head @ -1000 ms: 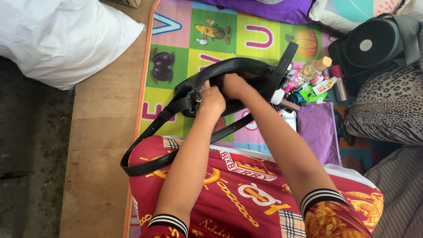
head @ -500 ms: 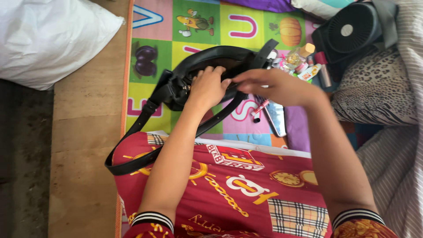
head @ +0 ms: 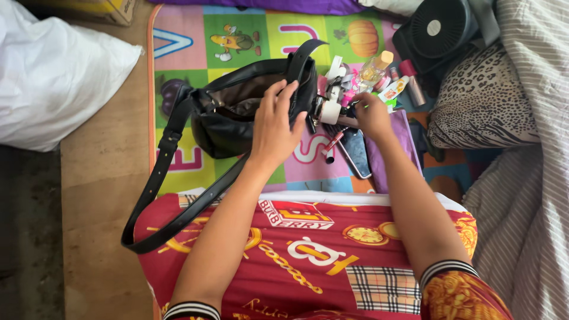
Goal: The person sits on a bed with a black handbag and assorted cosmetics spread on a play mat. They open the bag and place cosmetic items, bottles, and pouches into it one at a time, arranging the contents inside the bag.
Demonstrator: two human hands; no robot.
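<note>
A black shoulder bag [head: 228, 121] lies open on a colourful play mat [head: 195, 163], its brown lining showing. My left hand [head: 274, 124] grips the bag's right rim and holds the mouth open. The bag's long strap [head: 155, 195] trails down over my red patterned lap cloth [head: 308, 249]. My right hand [head: 373, 115] rests in a pile of small cosmetics [head: 335, 95] just right of the bag, fingers curled among them; what it grips is hidden. A clear bottle with a tan cap [head: 372, 70] stands in that pile.
A pink-tipped stick [head: 332, 145], a phone [head: 355, 153] and a purple pouch [head: 404, 137] lie below the pile. A black fan [head: 435, 29] and a leopard-print cushion [head: 480, 104] sit at right, striped bedding [head: 533, 189] beyond. A white sack [head: 53, 77] lies at left on wooden boards [head: 101, 178].
My right hand has come out of the bag and moved right to the cosmetics pile. My left hand shifted along the rim, and the bag's mouth now stands open.
</note>
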